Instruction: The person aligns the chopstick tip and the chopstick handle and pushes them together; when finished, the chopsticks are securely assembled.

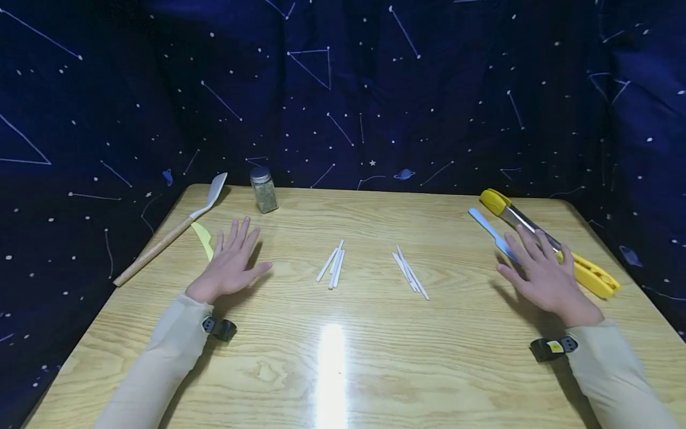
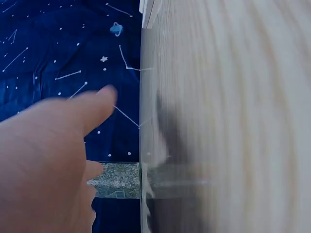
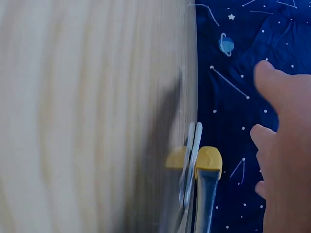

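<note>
**Left hand (image 1: 227, 265) and right hand (image 1: 542, 274) hover, fingers spread and grasping nothing**

Both hands hang over the table (image 1: 429, 357), palms down, each with a small camera strapped at the sleeve behind it.

Just beside the left hand's fingers, on the outer side, lies the yellow knife (image 1: 202, 236), its near end reaching toward the hand. In front of the right hand's thumb side lies the blue spreader (image 1: 490, 229). The tongs (image 1: 517, 215) run slantwise past that hand's outer side, partly hidden by its fingers.

Farther out from the left hand rests the spatula (image 1: 171, 236). Between the hands, well apart from both, lie two small bunches of white sticks (image 1: 337, 268). Beyond the left hand's fingertips stands the jar (image 1: 265, 193); behind everything hangs the starry cloth (image 1: 364, 89).
</note>
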